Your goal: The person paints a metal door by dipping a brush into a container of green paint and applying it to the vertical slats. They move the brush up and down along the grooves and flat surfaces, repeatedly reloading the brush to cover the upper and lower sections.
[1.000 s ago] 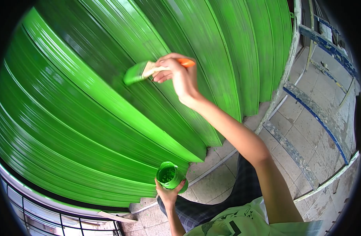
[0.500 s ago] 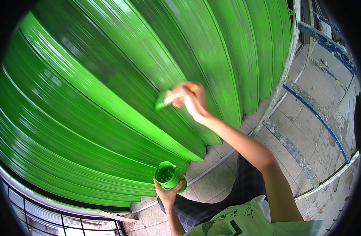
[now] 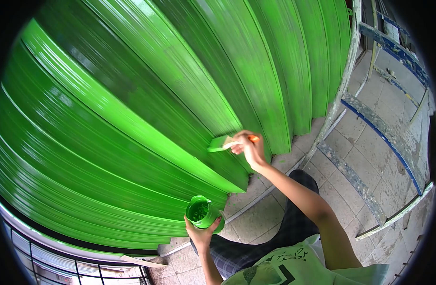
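In my right hand is a paintbrush, its handle orange at the end and its bristles coated green. The bristles appear to touch the green ribbed metal panel, low on one of its folds. My fingers are closed round the brush. Lower down, my left hand grips a cut-open plastic container from below and the sides. Green paint shows inside it and smears its rim. The panel looks glossy at left and duller, with streaky patches, towards the right.
A paint-spattered ladder with blue-edged rungs stands at the right. Tiled floor runs along the panel's bottom edge. At lower left are a black metal grille and a piece of wood. My bent knees are close to the container.
My right hand has moved down and to the right with the paintbrush, towards the panel's lower edge. My left hand and the container have stayed nearly in place.
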`<state>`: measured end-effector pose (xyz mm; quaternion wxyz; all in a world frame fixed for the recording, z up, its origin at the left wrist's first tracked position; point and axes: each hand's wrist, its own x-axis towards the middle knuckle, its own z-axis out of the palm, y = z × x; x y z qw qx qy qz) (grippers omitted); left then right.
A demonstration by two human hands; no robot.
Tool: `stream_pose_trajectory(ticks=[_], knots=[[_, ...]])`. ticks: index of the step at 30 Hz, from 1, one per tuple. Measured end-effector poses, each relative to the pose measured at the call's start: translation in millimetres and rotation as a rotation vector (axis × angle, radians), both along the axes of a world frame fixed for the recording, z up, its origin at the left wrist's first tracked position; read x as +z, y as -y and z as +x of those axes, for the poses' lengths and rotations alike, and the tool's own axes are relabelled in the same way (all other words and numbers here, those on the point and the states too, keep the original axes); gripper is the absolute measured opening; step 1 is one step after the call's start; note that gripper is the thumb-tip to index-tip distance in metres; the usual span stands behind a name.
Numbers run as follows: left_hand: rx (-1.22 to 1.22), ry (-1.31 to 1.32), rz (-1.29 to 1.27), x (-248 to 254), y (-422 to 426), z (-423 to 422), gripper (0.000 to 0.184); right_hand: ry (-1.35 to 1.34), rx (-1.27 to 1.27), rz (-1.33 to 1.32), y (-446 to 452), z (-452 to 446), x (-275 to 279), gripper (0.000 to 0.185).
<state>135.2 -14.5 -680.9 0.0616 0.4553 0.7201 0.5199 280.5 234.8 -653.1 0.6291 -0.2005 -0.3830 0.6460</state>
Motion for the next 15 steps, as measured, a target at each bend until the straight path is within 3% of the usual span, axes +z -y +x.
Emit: stream_pose_trajectory(ticks=[4, 8, 15], knots=[[-0.005, 0.026, -0.001, 2, 2, 3, 0.073, -0.214, 0.048, 0.22, -3, -7, 102, 0.017], [-0.013, 0.047, -0.003, 4, 1, 6, 0.074, -0.367, -0.001, 0.351, -9, -8, 157, 0.014], [-0.006, 0.036, 0.002, 5, 2, 4, 0.074, -0.119, -0.019, 0.119, -7, -10, 15, 0.014]])
